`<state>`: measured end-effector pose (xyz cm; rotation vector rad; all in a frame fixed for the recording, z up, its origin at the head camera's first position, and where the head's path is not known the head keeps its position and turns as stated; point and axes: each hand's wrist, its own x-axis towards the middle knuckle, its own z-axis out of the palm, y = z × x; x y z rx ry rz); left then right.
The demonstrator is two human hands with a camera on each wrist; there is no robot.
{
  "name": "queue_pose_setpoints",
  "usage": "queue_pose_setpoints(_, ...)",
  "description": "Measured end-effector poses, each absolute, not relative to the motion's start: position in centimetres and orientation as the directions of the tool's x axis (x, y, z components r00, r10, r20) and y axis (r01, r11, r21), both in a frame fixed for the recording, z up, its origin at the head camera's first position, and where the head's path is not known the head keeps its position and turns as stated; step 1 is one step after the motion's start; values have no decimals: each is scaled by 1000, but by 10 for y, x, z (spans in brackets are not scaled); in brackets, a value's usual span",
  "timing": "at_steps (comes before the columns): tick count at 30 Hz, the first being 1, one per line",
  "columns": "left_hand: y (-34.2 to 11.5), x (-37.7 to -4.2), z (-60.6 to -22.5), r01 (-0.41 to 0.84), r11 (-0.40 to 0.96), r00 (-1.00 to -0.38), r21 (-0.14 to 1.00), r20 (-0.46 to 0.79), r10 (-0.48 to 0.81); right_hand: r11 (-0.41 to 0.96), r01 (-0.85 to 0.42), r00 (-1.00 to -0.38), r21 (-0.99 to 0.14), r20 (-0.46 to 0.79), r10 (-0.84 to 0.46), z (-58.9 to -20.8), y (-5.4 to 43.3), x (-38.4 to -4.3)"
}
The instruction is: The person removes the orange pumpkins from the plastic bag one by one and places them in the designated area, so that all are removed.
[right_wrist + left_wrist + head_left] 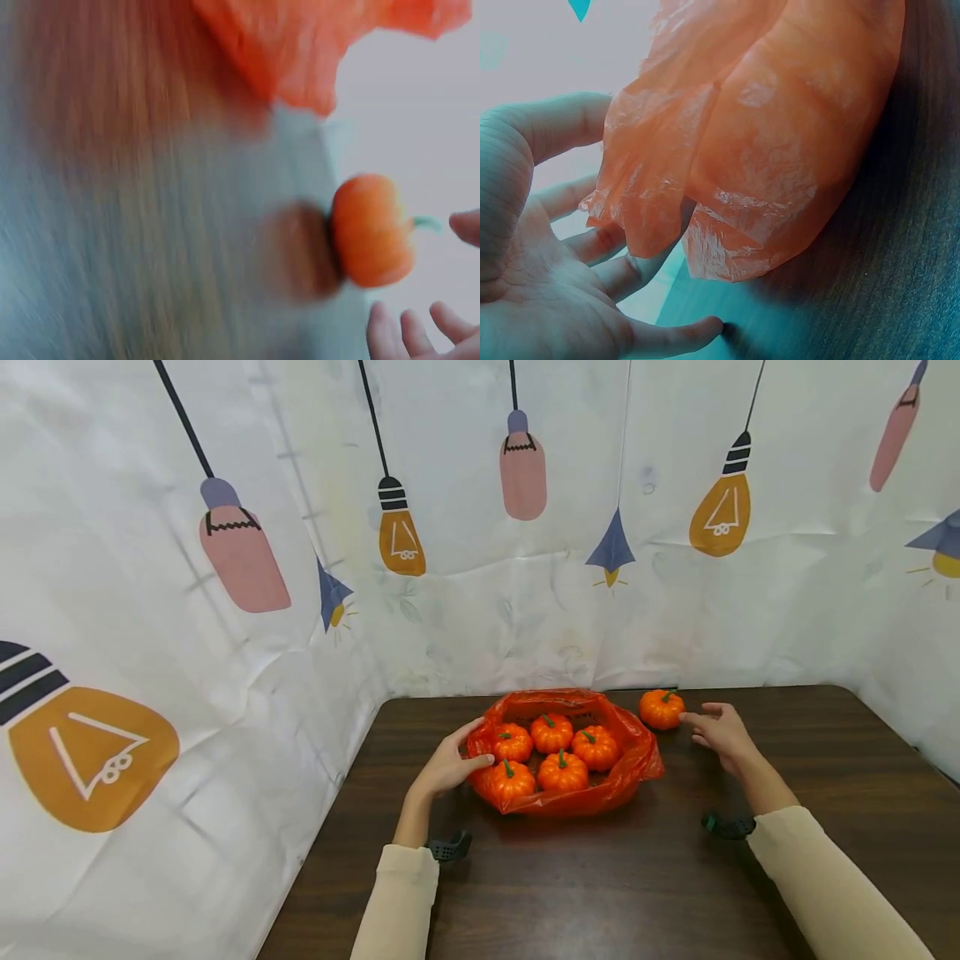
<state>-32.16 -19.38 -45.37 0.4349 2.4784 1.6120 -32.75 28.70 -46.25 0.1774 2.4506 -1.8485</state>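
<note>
An orange-red plastic bag [630,777] stands wide-mouthed on the table, with several small orange pumpkins [551,732] inside it. My left hand [448,766] is at the bag's left rim, thumb and fingers spread apart against the plastic. In the left wrist view, a loose flap of the bag [660,150] hides the thumb tip and some fingertips. One more pumpkin [661,709] with a green stem sits outside the bag, to its right near the far table edge. My right hand [722,732] is just right of that pumpkin, fingers loosely bent and holding nothing.
The dark brown wooden table [540,893] meets a white cloth [480,635] printed with hanging lamps along its back and left sides. Dark straps [450,846] circle both wrists.
</note>
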Motion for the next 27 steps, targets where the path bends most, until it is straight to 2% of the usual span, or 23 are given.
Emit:
queue_pose_setpoints(6,-194,-322,-453,167,380,-944,910,37,327,266,1,-996,-964,24,91,-436,259,-312)
queue_pose_setpoints(15,-193,-322,-454,153,370,-947,916,28,321,307,-232,-972,-923,231,-39,-400,212,-293)
queue_pose_setpoints(20,-194,-322,-455,147,365,-947,919,25,320,295,-295,-955,-909,269,-127,-397,189,-288)
queue_pose_setpoints(27,-193,-322,-455,145,362,-948,921,24,318,264,-308,-939,-914,248,-237,-406,168,-287)
